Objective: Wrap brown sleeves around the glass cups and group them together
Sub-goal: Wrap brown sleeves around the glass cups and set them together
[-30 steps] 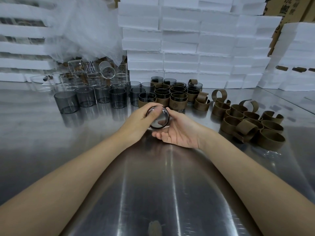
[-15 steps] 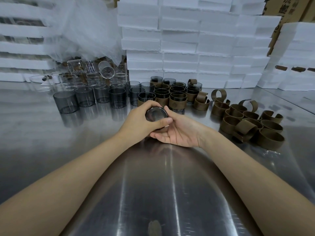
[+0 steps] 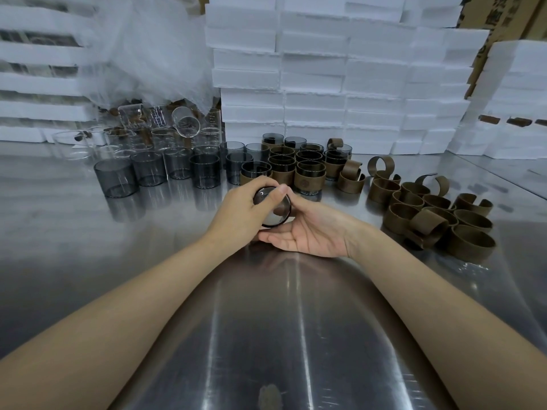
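My left hand [image 3: 241,213] grips a smoky glass cup [image 3: 278,213] lying on its side, its round base turned toward me, thumb across the base. My right hand [image 3: 310,229] cradles the cup from below and the right, fingers curled behind it. Whether a brown sleeve is on this cup is hidden by my hands. Just beyond stand sleeved cups [image 3: 309,176] in a tight group. Bare grey cups [image 3: 117,180] stand in a row to the left. Loose brown sleeves [image 3: 470,241] lie piled at the right.
The steel table [image 3: 281,335] stretches toward me. Clear glass beakers [image 3: 186,125] and plastic wrap sit at the back left. White foam boxes [image 3: 340,84] are stacked along the back and right.
The cup has turned in my hands, and my left thumb has shifted across its base. Both hands stay at the same spot above the table.
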Available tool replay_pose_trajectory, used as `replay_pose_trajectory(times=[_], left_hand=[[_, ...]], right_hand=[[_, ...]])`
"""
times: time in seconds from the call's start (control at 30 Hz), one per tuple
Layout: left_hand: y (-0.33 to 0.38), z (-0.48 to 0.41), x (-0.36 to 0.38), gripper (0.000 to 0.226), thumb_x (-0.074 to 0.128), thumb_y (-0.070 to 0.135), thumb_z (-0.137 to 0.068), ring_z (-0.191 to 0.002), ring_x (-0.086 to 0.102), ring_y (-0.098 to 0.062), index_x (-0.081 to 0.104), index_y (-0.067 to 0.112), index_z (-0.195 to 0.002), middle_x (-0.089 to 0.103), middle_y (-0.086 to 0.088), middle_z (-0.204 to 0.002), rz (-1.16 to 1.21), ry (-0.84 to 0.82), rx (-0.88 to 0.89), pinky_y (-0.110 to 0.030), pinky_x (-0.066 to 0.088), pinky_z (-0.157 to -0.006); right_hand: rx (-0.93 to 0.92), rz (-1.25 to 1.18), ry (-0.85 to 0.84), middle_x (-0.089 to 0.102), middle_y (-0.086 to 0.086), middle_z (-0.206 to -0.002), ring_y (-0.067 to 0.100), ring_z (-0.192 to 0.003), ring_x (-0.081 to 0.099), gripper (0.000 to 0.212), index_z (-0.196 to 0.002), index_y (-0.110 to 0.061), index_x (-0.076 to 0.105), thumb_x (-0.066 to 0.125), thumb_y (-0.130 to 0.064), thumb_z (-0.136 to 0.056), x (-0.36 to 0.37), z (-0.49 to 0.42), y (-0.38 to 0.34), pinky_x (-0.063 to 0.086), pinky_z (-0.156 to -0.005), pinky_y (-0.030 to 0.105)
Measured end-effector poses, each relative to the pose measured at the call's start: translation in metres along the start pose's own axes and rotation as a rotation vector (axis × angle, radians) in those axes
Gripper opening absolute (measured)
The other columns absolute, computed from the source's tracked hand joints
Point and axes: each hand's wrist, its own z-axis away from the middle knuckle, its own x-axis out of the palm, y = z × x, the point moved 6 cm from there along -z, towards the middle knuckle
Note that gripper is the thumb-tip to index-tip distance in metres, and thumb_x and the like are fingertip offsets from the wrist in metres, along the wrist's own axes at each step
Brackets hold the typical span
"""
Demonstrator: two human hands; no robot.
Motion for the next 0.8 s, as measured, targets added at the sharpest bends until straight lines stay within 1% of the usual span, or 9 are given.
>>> replay_pose_trajectory(times=[0.13,0.2,0.27,0.37,0.47,0.53,0.6,0.73,0.8], left_hand=[[-0.002,0.002,0.0,0.039,0.036,0.04,-0.104,-0.086,0.065,-0.008,0.069,0.021,-0.101,0.072,0.004,-0.091,0.022,0.011,0.019,-0.026,0.049,-0.078],[-0.002,0.004,-0.002,0.045,0.03,0.044,-0.104,-0.095,0.065,-0.005,0.069,0.022,-0.112,0.072,0.008,-0.101,0.081,-0.001,0.014,-0.022,0.05,-0.082],[-0.002,0.005,-0.002,0.047,0.031,0.051,-0.099,-0.105,0.06,0.007,0.06,0.028,-0.128,0.067,0.018,-0.113,0.127,-0.057,0.016,-0.011,0.044,-0.086],[0.001,0.006,0.007,0.055,0.053,0.051,-0.087,-0.11,0.053,0.017,0.041,0.038,-0.139,0.056,0.033,-0.117,0.204,-0.178,0.004,-0.004,0.038,-0.092],[0.0,0.005,0.01,0.049,0.067,0.034,-0.089,-0.108,0.056,0.013,0.045,0.032,-0.133,0.059,0.033,-0.114,0.177,-0.167,0.035,-0.005,0.04,-0.089],[0.001,0.004,0.01,0.041,0.063,0.035,-0.092,-0.107,0.058,0.007,0.049,0.025,-0.13,0.061,0.02,-0.116,0.166,-0.154,0.068,-0.006,0.041,-0.088],[0.004,0.004,0.009,0.037,0.057,0.038,-0.092,-0.104,0.059,0.005,0.052,0.024,-0.127,0.063,0.014,-0.114,0.17,-0.148,0.084,-0.007,0.042,-0.085],[0.003,0.001,0.005,0.018,0.049,0.034,-0.099,-0.099,0.059,0.008,0.057,0.035,-0.114,0.065,0.025,-0.104,0.156,-0.097,0.079,-0.006,0.04,-0.084],[0.003,-0.001,0.001,0.019,0.045,0.028,-0.103,-0.096,0.059,0.009,0.059,0.04,-0.107,0.066,0.03,-0.097,0.166,-0.05,0.075,-0.009,0.042,-0.084]], right_hand=[[0.002,0.038,-0.013,0.069,0.028,-0.102,0.032,-0.089,0.072,0.056,-0.121,-0.001,0.054,0.04,-0.05,-0.097,-0.002,0.0,0.001,0.06,-0.071,0.03],[0.003,0.072,0.007,0.07,0.025,-0.095,0.028,-0.082,0.073,0.055,-0.115,-0.002,0.055,0.041,-0.052,-0.096,-0.005,0.0,0.0,0.06,-0.066,0.028],[0.007,0.086,0.008,0.068,0.02,-0.085,0.022,-0.072,0.071,0.054,-0.111,-0.005,0.054,0.042,-0.055,-0.094,-0.008,0.002,-0.001,0.058,-0.061,0.025],[0.023,0.024,-0.04,0.062,0.013,-0.078,0.016,-0.061,0.062,0.055,-0.109,-0.008,0.054,0.037,-0.058,-0.095,-0.008,0.006,-0.004,0.053,-0.056,0.022],[0.026,0.016,-0.033,0.06,0.013,-0.075,0.015,-0.059,0.058,0.057,-0.107,-0.007,0.056,0.033,-0.058,-0.097,-0.01,0.006,-0.005,0.05,-0.054,0.022],[0.025,0.03,-0.026,0.059,0.013,-0.076,0.015,-0.059,0.057,0.057,-0.108,-0.006,0.055,0.032,-0.058,-0.098,-0.009,0.006,-0.005,0.05,-0.054,0.021],[0.029,0.034,-0.026,0.059,0.012,-0.076,0.015,-0.059,0.057,0.057,-0.107,-0.007,0.055,0.031,-0.058,-0.098,-0.008,0.006,-0.004,0.049,-0.055,0.021],[0.032,0.053,-0.016,0.059,0.013,-0.075,0.015,-0.057,0.057,0.058,-0.105,-0.006,0.056,0.03,-0.058,-0.099,-0.007,0.005,-0.004,0.049,-0.053,0.021],[0.03,0.069,-0.009,0.059,0.013,-0.073,0.016,-0.057,0.057,0.059,-0.104,-0.005,0.056,0.031,-0.059,-0.098,-0.008,0.004,-0.004,0.049,-0.053,0.021]])
